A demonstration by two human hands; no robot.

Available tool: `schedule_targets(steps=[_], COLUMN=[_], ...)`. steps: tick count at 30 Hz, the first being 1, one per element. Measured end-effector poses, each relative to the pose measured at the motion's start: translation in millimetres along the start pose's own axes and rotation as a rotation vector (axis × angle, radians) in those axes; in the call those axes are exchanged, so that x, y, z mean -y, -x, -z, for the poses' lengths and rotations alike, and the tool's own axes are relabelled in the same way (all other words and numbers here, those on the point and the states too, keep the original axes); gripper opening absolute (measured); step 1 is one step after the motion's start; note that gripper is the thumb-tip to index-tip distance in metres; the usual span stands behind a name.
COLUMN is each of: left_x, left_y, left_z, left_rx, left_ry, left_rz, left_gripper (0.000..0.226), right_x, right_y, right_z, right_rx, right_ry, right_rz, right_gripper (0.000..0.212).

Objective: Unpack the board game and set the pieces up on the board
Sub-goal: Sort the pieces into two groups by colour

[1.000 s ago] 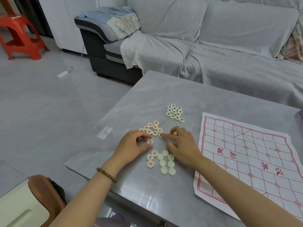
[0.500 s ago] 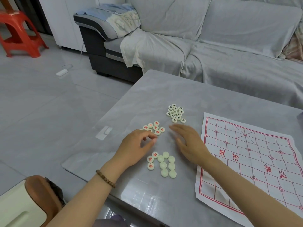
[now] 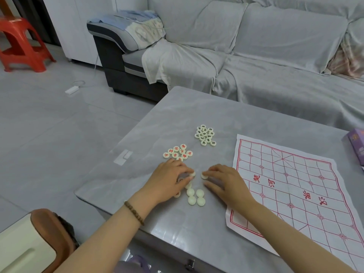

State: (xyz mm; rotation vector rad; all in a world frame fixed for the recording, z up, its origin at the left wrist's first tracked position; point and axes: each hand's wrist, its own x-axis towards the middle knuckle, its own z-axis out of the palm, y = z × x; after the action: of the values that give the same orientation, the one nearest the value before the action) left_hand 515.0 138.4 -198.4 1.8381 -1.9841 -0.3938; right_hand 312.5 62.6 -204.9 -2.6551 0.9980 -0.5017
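Over at the near-left part of the grey marble-look table (image 3: 226, 115), both hands are down low, palms facing the tabletop, forearms coming in from the near edge. The left hand (image 3: 169, 181), brown bead bracelet (image 3: 135, 212) on the wrist, has its thumb and fingertips curled in, pinching a small round cream game piece (image 3: 192, 173). The right hand (image 3: 228, 184) pretty much mirrors it, fingers bent, nipping a second cream piece (image 3: 203, 176) at the tips. Those two pieces sit just beside each other. Can't tell if they're lifted or resting on the table.

Counts, best I can do:
- four blank cream discs (image 3: 192, 200) in a neat two-by-two square between the wrists
- one half-hidden disc (image 3: 188, 186) under the left fingers
- one red-marked piece (image 3: 177, 194) peeking out from under the left palm
- red-lettered cluster (image 3: 178, 152) just beyond the left knuckles: nine I can make out
- black-lettered cluster (image 3: 204, 134) further back, well apart from both hands: roughly a dozen, too tightly packed for an exact number
- one white paper board with a red grid (image 3: 295, 184), lying flat just right of the right hand
- one purple box (image 3: 357, 148) at the far right edge

All the pieces sit on the table left of the board.
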Motion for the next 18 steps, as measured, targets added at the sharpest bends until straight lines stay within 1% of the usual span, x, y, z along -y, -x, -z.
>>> schedule_targets(steps=[4, 7, 9, 11, 13, 16, 18], left_x=[-1.8, -3.3, -2.3, 0.2, 1.1, 2.3, 4.7], left_y=[-13.8, -20.5, -23.3, -23.9, -22.9, -19.1, -14.0], left_z=[-0.5, -2.1, -3.5, -4.4, -3.0, 5.6, 12.9], left_rx=[-0.053, -0.102, -0.125, -0.141, -0.157, -0.203, -0.203], left_ry=[0.007, 0.119, 0.196, 0.217, 0.215, 0.172, 0.135], left_rz=[0.063, 0.156, 0.226, 0.280, 0.292, 0.248, 0.195], left_gripper=[0.023, 0.016, 0.014, 0.016, 0.019, 0.020, 0.030], right_x=[1.0, 0.1, -1.0, -1.3, -2.2, -1.5, 0.2], right_y=[-14.9, -26.9, -32.6, -35.4, -35.7, -27.4, -15.6], right_z=[-1.7, -2.6, -3.7, -4.5, -5.8, -5.1, -1.9], right_rx=[-0.013, -0.023, -0.023, -0.017, -0.022, -0.075, -0.101], right_ry=[-0.148, -0.324, -0.373, -0.385, -0.386, -0.362, -0.302], right_rz=[-0.168, -0.336, -0.390, -0.410, -0.418, -0.400, -0.334], right_gripper=[0.017, 0.013, 0.013, 0.013, 0.013, 0.016, 0.023])
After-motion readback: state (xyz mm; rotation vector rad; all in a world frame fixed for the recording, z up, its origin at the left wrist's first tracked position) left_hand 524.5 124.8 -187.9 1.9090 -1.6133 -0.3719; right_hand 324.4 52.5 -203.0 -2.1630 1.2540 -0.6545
